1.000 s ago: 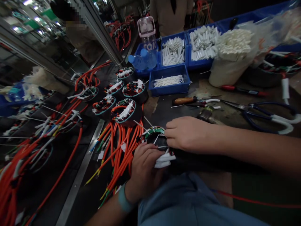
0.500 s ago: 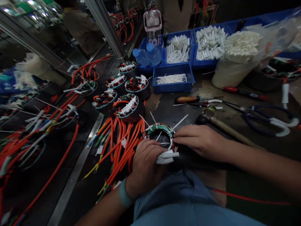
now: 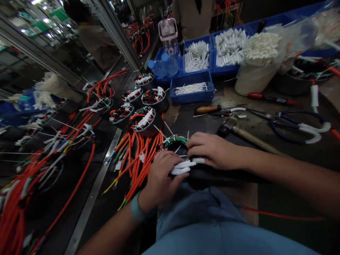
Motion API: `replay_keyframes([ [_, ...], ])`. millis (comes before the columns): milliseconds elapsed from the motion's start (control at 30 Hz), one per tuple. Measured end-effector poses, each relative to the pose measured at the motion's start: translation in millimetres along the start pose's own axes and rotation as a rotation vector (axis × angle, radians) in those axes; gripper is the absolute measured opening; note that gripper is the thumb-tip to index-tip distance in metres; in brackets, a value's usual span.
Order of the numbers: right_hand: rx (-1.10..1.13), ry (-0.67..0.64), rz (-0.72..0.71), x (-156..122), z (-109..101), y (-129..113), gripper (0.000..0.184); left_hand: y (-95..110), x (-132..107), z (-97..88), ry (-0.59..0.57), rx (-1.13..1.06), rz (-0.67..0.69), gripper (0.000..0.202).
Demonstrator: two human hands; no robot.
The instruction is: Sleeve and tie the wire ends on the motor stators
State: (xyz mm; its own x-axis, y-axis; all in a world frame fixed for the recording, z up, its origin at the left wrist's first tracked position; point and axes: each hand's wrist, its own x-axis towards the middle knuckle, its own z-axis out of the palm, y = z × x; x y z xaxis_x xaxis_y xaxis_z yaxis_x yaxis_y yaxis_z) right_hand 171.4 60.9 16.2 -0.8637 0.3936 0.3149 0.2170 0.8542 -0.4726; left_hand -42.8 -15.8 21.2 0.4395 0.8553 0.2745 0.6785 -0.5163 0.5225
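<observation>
A round motor stator (image 3: pixel 174 141) with a green-lined winding ring sits before me, white cable ties sticking up from its rim. My left hand (image 3: pixel 163 177) is closed around its near left side. Several white sleeved leads (image 3: pixel 183 166) come out between that thumb and fingers. Curled over the stator's right side is my right hand (image 3: pixel 212 150), its fingertips at the rim. One white sleeve (image 3: pixel 198 160) shows under these fingers, and the thumb is mostly hidden.
Finished-looking stators (image 3: pixel 145 120) with orange cables stand left. Behind are blue bins of white sleeves (image 3: pixel 196 56) and a blue tray (image 3: pixel 191 94) of cable ties. A screwdriver (image 3: pixel 208 109), hammer (image 3: pixel 230 124) and scissors (image 3: pixel 271 116) lie right. People stand beyond.
My right hand has moved left and closer over the stator's rim, now covering a white sleeve. My left hand stays on the near left side. The camera view has shifted slightly.
</observation>
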Motion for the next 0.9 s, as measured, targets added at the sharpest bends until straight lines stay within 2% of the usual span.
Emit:
replay_keyframes([
  [100, 0.039, 0.0, -0.007, 1, 2, 0, 0.015, 1, -2, 2.5, 0.021, 0.045, 0.004, 0.017],
  [233, 0.063, 0.083, -0.024, 0, 8, 0, 0.013, 5, -4, 9.1, 0.044, 0.113, -0.014, 0.013],
  [433, 0.034, 0.204, -0.024, 1, 14, 6, 0.023, 6, -5, 12.0, 0.074, 0.119, 0.002, 0.016],
  [667, 0.057, 0.097, -0.045, -4, 12, -1, 0.024, 8, 2, 6.0, 0.053, 0.069, 0.001, 0.015],
  [900, 0.166, 0.192, 0.041, -3, 21, -4, 0.012, 12, 3, 13.8, 0.086, 0.128, -0.059, 0.011],
])
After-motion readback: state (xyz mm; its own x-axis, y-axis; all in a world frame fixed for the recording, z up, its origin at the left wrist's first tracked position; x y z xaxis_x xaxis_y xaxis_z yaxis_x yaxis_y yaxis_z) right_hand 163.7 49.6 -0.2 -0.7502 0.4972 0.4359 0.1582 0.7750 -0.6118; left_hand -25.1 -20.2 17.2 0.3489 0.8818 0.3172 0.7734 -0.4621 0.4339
